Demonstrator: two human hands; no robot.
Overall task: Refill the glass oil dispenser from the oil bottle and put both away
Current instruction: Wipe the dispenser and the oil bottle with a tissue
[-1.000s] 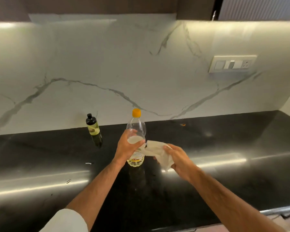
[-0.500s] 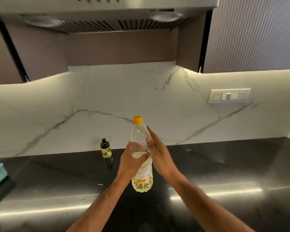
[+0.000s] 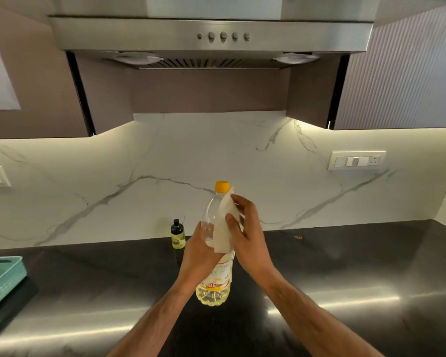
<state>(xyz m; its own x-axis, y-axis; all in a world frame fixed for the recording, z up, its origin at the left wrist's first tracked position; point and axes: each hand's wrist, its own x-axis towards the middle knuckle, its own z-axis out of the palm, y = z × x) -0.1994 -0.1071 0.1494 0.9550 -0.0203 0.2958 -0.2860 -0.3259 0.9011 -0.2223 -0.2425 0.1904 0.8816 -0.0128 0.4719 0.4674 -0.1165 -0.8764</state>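
Note:
A clear plastic oil bottle with an orange cap and a little yellow oil at its bottom is held upright above the black counter. My left hand grips its middle. My right hand presses a white paper tissue against the bottle's upper side, thumb on the tissue. The small glass oil dispenser, with a black cap and yellow-green oil inside, stands on the counter by the marble backsplash, just left of the bottle.
A teal plastic basket sits at the counter's left edge. A steel range hood and wall cabinets hang overhead. Switch plates are set in the backsplash on the right and far left.
The view has tilted upward, bringing in the hood. The bottle has been lifted higher in my left hand. My right hand has brought the tissue up against the bottle's upper side.

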